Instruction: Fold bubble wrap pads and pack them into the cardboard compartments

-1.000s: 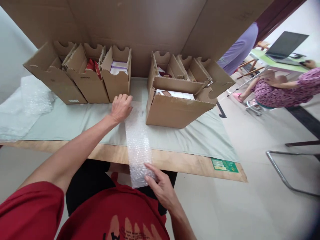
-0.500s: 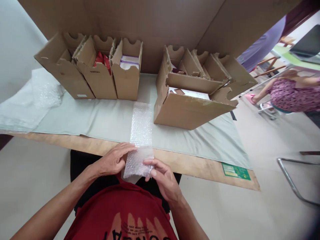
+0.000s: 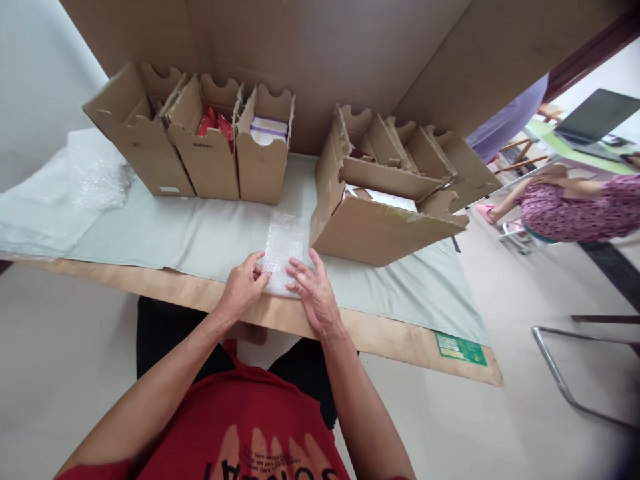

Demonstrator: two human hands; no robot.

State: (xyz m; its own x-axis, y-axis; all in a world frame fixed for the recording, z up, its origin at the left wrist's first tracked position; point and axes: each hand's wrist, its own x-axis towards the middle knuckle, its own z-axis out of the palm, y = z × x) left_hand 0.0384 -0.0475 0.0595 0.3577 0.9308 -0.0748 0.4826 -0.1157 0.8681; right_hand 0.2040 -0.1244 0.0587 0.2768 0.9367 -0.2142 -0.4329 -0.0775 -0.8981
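A folded piece of clear bubble wrap (image 3: 283,240) lies flat on the cloth at the table's front edge, between my two hands. My left hand (image 3: 244,283) is at its left side, fingers curled and the thumb on the wrap's edge. Over the lower right part of the wrap, my right hand (image 3: 316,293) lies open, its fingers spread and the tips touching the plastic. Whether anything is inside the fold cannot be made out.
Upright cardboard bins stand behind: one with red packets (image 3: 216,125), one with white and purple boxes (image 3: 269,127). A wide bin (image 3: 385,230) stands at right. More bubble wrap (image 3: 95,170) lies at left. A seated person (image 3: 575,207) is at far right.
The bubble wrap has moved forward from over my lap onto the table, and now looks shorter. Both hands have moved forward with it, and my right hand's fingers have spread.
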